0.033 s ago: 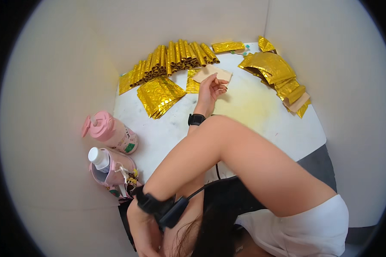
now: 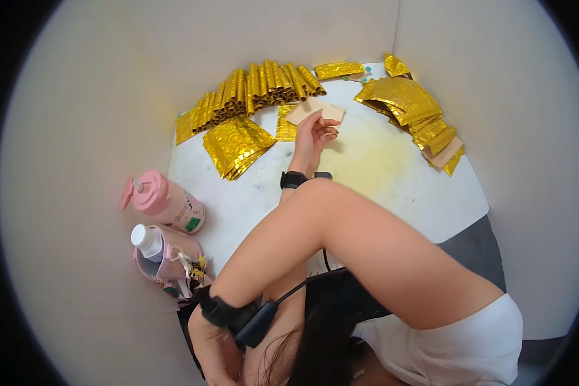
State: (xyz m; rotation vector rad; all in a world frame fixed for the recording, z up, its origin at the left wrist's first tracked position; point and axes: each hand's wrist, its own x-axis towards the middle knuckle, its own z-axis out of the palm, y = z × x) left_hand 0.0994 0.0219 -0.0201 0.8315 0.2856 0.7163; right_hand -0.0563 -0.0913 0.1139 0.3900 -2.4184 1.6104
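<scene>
My left hand [image 2: 316, 136] rests over the white table, fingers loosely curled and apart, with nothing seen between them. Just beyond its fingertips a beige sheet of paper [image 2: 307, 113] overlaps a gold foil sheet [image 2: 285, 127]. My right arm crosses over the left one, and my right hand [image 2: 207, 352] lies low at the left, by my left arm. Its fingers are mostly hidden and partly cut off by the lower edge. Tubes rolled from gold foil paper [image 2: 264, 87] are piled at the back. A fanned stack of flat gold sheets [image 2: 237, 145] lies in front of them.
More folded gold foil paper [image 2: 402, 103] lies along the right back edge. At the left stand a pink bottle [image 2: 177, 206] with its lid flipped up and a pink pouch [image 2: 181, 248] holding a white-capped bottle [image 2: 147, 241]. Pale walls [image 2: 264, 32] enclose the white table [image 2: 424, 193].
</scene>
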